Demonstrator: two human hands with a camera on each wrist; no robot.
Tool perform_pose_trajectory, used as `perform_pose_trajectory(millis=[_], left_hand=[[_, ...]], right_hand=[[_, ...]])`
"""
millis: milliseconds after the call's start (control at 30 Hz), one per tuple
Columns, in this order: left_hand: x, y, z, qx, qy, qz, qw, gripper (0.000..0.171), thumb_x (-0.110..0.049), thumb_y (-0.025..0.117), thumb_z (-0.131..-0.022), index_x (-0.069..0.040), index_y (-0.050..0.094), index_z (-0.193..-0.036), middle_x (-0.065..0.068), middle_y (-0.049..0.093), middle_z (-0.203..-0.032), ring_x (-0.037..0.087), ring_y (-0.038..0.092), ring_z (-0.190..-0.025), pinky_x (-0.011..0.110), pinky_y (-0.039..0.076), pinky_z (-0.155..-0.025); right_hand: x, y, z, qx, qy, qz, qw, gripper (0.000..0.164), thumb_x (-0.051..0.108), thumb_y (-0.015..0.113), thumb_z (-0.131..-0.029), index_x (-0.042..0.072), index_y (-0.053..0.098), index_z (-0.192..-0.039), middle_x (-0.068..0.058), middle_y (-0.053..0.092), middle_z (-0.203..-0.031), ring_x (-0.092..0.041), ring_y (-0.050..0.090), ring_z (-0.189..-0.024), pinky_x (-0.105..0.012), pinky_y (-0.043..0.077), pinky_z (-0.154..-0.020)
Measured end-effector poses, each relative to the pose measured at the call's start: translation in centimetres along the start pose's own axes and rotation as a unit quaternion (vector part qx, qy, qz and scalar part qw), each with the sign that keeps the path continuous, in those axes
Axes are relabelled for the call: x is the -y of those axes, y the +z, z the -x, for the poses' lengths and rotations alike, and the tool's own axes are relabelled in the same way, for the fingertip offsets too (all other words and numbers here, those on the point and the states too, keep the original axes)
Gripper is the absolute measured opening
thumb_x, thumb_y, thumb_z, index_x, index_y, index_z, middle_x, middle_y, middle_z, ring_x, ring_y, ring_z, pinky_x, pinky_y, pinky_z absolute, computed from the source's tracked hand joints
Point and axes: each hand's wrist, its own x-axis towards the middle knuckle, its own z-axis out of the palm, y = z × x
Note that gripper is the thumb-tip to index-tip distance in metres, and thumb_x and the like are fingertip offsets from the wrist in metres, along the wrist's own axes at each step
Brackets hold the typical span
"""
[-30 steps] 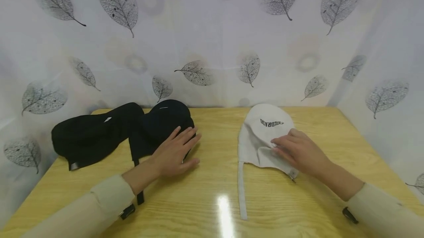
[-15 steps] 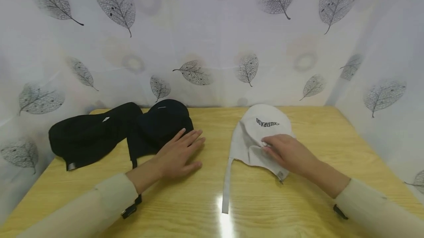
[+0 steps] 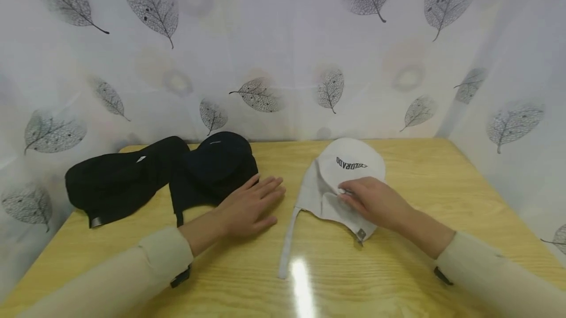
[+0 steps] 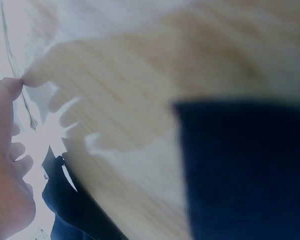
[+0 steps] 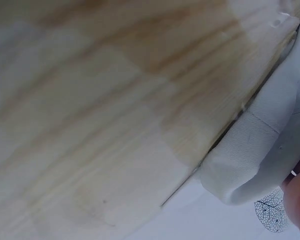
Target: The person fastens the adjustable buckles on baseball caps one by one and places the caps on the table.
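Note:
A white cap lettered COLORADO lies flattened on the table, its strap trailing toward the front. My right hand pinches a fold of it between thumb and fingers; in the right wrist view part of the white cap shows beside the hand. My left hand is spread, palm down, just right of a black cap, its fingers overlapping that cap's right edge in the head view; I cannot tell whether they touch it. The left hand shows at the edge of the left wrist view.
A second black cap lies at the far left, against the first. Wood-grain table stretches around them, backed and flanked by a pale leaf-print curtain. A glare streak crosses the front of the table.
My right hand has drawn the white cap leftward along the table, its strap swinging left. My left hand has slid slightly right, off most of the nearer black cap. The black caps stay put.

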Motion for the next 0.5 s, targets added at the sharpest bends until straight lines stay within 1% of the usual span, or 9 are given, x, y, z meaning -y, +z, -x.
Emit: perform_pose_trajectory(millis=[67, 167, 367, 433, 500], left_hand=[[-0.2, -0.1, -0.1, 0.004, 0.008, 0.006, 0.9999, 0.062, -0.042, 0.054, -0.1, -0.008, 0.042, -0.151, 0.015, 0.034, -0.16, 0.032, 0.032, -0.149, 0.056, 0.022, -0.12], [-0.3, 0.0, -0.2, 0.011, 0.013, 0.013, 0.9998, 0.061, -0.04, 0.053, -0.101, -0.009, 0.041, -0.152, 0.014, 0.032, -0.161, 0.031, 0.031, -0.149, 0.055, 0.022, -0.12], [-0.4, 0.2, -0.2, 0.044, 0.018, 0.007, 0.9989, 0.061, -0.041, 0.048, -0.103, -0.012, 0.035, -0.155, 0.011, 0.027, -0.164, 0.026, 0.025, -0.152, 0.051, 0.02, -0.122], [-0.5, 0.2, -0.2, 0.047, 0.026, 0.008, 0.9985, 0.06, -0.041, 0.046, -0.104, -0.013, 0.035, -0.156, 0.009, 0.026, -0.165, 0.024, 0.024, -0.152, 0.049, 0.021, -0.122], [-0.6, 0.1, -0.3, 0.047, 0.041, 0.015, 0.9979, 0.058, -0.04, 0.046, -0.104, -0.015, 0.036, -0.156, 0.006, 0.026, -0.165, 0.021, 0.024, -0.153, 0.047, 0.022, -0.122]], right_hand=[[0.2, 0.1, -0.2, 0.009, 0.002, -0.003, 1.0, 0.029, 0.019, 0.073, -0.089, 0.005, 0.068, -0.114, -0.009, 0.073, -0.101, -0.026, 0.069, -0.092, -0.044, 0.056, -0.086], [0.5, 0.2, -0.4, 0.008, -0.002, -0.004, 1.0, 0.029, 0.019, 0.073, -0.089, 0.005, 0.068, -0.114, -0.009, 0.073, -0.101, -0.025, 0.069, -0.093, -0.044, 0.055, -0.087], [1.2, 0.7, -1.0, 0.011, -0.015, -0.019, 1.0, 0.029, 0.023, 0.074, -0.089, 0.006, 0.068, -0.112, -0.006, 0.073, -0.099, -0.023, 0.07, -0.091, -0.042, 0.055, -0.086], [1.5, 0.8, -1.3, 0.008, -0.018, -0.024, 1.0, 0.028, 0.022, 0.074, -0.089, 0.006, 0.068, -0.11, -0.006, 0.073, -0.098, -0.022, 0.07, -0.09, -0.041, 0.055, -0.086], [1.9, 0.9, -1.6, 0.007, -0.013, -0.03, 0.999, 0.026, 0.02, 0.074, -0.089, 0.006, 0.068, -0.11, -0.005, 0.073, -0.097, -0.021, 0.07, -0.089, -0.041, 0.055, -0.085]])
